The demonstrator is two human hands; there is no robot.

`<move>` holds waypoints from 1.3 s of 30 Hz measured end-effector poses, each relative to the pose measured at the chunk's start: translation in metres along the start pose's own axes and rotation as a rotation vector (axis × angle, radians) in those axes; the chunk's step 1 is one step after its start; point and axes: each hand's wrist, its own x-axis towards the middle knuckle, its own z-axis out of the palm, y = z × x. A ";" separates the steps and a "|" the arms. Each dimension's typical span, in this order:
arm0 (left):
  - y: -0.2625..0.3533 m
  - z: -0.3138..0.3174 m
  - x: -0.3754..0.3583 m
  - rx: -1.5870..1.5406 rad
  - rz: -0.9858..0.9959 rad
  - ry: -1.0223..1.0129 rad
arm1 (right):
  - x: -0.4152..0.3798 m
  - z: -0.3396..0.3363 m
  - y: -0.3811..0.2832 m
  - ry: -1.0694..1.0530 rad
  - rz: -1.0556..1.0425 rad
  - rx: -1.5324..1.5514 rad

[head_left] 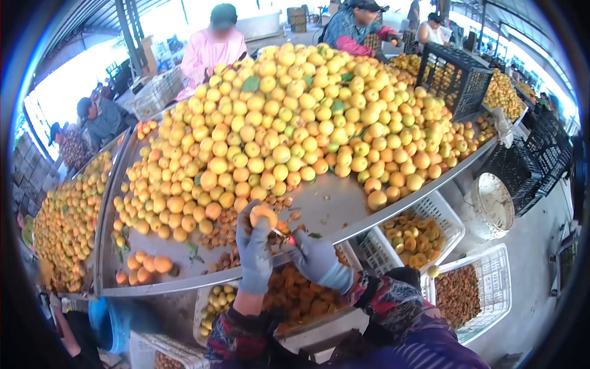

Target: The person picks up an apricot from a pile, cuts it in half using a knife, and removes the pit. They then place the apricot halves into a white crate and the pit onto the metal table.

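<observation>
My left hand (254, 252), in a grey glove, is closed around an orange apricot (264, 214) just above the metal table's near edge. My right hand (312, 253), gloved too, grips a small knife (290, 240) with a red handle; its thin blade points at the apricot's lower side. Most of the handle is hidden in the fist. Behind both hands rises a big heap of yellow-orange apricots (264, 129). Brown pits (230, 237) lie scattered on the table near my left hand. Under my wrists is a crate of split apricot halves (301, 292).
The metal table's raised rim (203, 283) runs before me. White crates of halves (458, 230) and pits (501, 270) stand lower right, by a white bucket (491, 206). A blue bucket (107, 323) sits lower left. People (212, 52) work across the heap, near a black crate (455, 80).
</observation>
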 end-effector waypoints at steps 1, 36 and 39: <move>0.004 -0.001 0.000 -0.011 0.010 -0.016 | 0.000 0.001 0.001 0.016 -0.009 -0.012; 0.016 0.006 -0.009 -0.017 -0.275 -0.008 | -0.002 0.002 -0.001 -0.130 0.188 0.461; 0.016 0.006 -0.011 0.045 -0.247 -0.066 | -0.003 -0.001 -0.007 -0.111 0.206 0.608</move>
